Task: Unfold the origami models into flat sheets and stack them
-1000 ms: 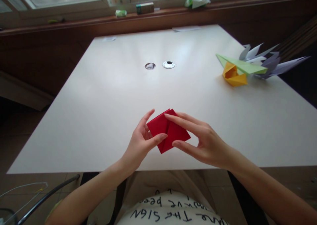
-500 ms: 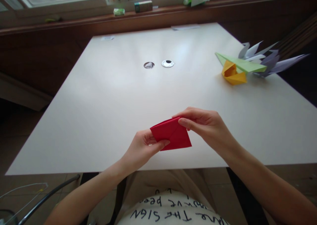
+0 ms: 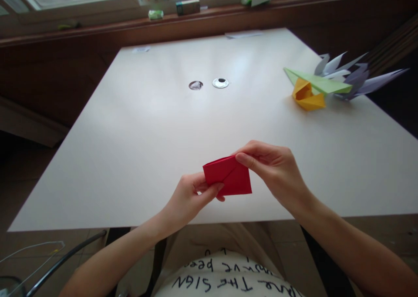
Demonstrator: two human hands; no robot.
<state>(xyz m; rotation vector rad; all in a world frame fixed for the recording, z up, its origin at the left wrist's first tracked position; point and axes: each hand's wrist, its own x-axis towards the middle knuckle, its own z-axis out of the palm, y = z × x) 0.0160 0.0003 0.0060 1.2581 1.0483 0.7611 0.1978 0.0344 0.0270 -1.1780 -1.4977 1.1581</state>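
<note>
Red paper [image 3: 228, 178]: folded, held just above the near edge of the desk [image 3: 146, 127].
Left hand [image 3: 191, 197]: grip pinching the paper's lower left corner.
Right hand [image 3: 272, 166]: grip pinching the paper's upper right corner.
Risk: layers sliding under an uneven pinch, likely skewing the crease.
Yellow and green paper shapes [image 3: 308, 92]: far right of the red paper, well apart.

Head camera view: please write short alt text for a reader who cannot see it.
Both hands, left hand and right hand, pinch a folded red paper above a white table. Yellow, green and pale folded papers lie far right.
</note>
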